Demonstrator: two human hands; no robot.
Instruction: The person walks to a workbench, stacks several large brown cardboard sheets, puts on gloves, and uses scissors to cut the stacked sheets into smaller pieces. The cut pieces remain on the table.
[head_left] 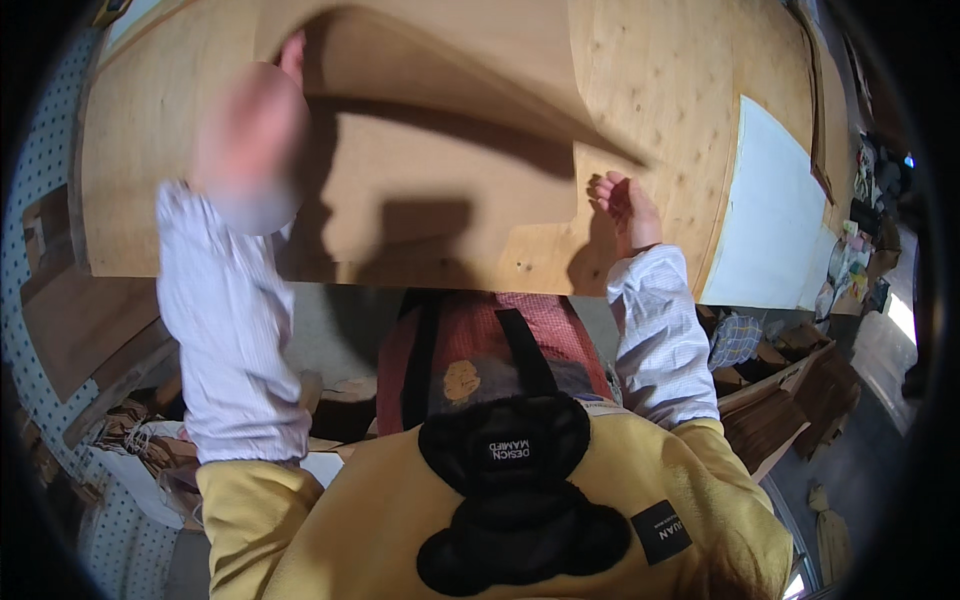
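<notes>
A large brown paper sheet [440, 65] is raised and curled above the wooden tabletop, its near edge slanting down to the right. Another flat brown paper layer [400, 165] lies beneath it, partly in shadow. At the raised left edge is my left hand [250, 130], mostly smeared. One finger shows against the paper there, but the hand's grip is hidden. My right hand [628, 207] is just below the sheet's lower right corner. Its fingers are slightly bent and apart, with nothing between them, and it looks separate from the paper.
The wooden table [665, 80] spans the space before me. A white sheet [770, 210] lies on its right side. Cardboard pieces [95, 320] stand at the left, and an open box [775, 390] with brown material sits at the lower right.
</notes>
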